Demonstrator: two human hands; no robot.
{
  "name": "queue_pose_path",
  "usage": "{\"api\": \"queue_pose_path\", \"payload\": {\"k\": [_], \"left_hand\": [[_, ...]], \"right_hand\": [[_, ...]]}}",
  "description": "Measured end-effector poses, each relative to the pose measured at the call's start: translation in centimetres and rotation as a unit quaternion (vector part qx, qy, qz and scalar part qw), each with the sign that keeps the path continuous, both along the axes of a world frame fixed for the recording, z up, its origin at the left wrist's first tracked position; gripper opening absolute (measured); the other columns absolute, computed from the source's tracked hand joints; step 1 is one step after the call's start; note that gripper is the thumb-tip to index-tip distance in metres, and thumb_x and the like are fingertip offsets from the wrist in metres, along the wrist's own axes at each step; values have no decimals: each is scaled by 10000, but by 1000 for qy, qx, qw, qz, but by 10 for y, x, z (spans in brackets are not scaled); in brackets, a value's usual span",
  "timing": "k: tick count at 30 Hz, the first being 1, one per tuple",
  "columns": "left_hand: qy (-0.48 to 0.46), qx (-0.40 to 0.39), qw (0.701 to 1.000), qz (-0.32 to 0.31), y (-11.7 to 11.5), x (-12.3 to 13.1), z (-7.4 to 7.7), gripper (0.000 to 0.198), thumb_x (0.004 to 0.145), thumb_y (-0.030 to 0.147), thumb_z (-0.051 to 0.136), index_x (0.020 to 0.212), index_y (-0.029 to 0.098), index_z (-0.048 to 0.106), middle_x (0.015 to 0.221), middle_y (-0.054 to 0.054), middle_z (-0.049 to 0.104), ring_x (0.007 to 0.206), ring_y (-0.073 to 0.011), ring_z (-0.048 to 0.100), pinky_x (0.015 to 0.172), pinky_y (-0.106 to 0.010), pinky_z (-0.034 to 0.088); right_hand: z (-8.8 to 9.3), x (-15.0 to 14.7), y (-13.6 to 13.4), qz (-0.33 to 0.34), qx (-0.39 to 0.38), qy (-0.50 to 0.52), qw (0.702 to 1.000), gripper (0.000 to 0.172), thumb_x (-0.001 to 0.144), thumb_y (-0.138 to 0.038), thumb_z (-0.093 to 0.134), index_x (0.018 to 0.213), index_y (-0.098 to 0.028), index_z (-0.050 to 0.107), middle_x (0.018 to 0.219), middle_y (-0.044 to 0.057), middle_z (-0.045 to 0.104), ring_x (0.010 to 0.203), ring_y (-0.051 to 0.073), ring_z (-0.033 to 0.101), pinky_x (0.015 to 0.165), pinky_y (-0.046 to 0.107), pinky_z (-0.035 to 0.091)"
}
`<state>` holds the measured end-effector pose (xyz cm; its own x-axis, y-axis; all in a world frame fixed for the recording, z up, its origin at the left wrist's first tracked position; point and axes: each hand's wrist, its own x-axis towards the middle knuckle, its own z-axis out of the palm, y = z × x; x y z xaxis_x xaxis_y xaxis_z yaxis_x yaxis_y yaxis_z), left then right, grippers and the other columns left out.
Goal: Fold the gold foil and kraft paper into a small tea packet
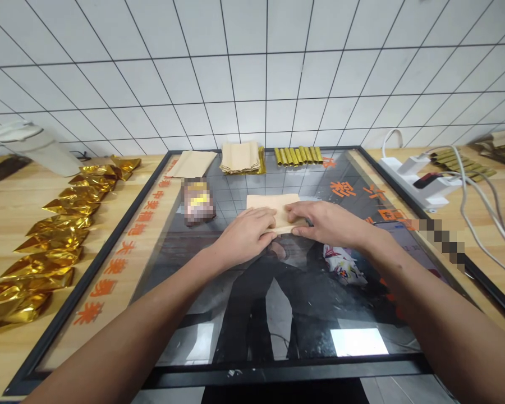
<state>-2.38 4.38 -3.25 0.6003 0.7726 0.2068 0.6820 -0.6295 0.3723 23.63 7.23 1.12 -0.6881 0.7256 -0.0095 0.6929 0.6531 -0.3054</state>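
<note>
A piece of brown paper (278, 203) lies on the dark glass panel (193, 292) in front of me, its near edge between my two hands. My left hand (252, 227) rests on its left part, with the fingers over the paper and the thumb at the near edge. On the right part sits my right hand (315, 217), fingers curled and thumb at the same near edge. Both hands grip the paper close to the glass. The fingers hide some of its left and right sides.
Behind the paper stand a brown paper stack (239, 157), a flat brown sheet (193, 164) and a row of gold tubes (298, 156). Gold foil packets (54, 238) line the left, near a white cup (42, 148). A power strip (421, 182) with cables and a phone (408, 238) lie right.
</note>
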Motion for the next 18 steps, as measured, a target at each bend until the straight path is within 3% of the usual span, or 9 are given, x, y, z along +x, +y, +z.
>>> {"api": "queue_pose_path", "payload": {"k": [5,9,13,18], "left_hand": [[-20,0,1000,17,-1,2,0,170,1040,234,519,1004,220,685,1427,-117,725,1390,-304,638,1198,-498,490],[-65,-27,997,25,0,3,2,172,1006,215,526,986,246,694,1300,-67,771,1271,-273,694,1137,-469,527],[-101,-63,992,41,0,4,7,169,982,212,531,886,246,665,1146,-40,792,1133,-255,728,1026,-430,574],[-74,-45,996,39,0,3,4,127,971,351,662,1020,249,721,1312,-60,773,1264,-299,703,1117,-474,542]], "right_hand": [[-1,-4,-3,-15,2,-7,1000,369,969,-359,701,1324,-259,711,1471,87,731,1240,339,739,1049,448,563],[-1,-11,-9,-13,27,-12,999,448,966,-383,712,1397,-263,683,1414,90,760,1185,342,755,962,434,578],[0,-17,-13,-9,43,-10,999,448,971,-261,656,1416,-295,699,1389,56,779,1178,320,760,971,406,570],[-2,-18,-13,-1,53,-7,999,378,1053,-231,510,1295,-316,787,1254,37,825,1112,284,767,953,374,574]]}}
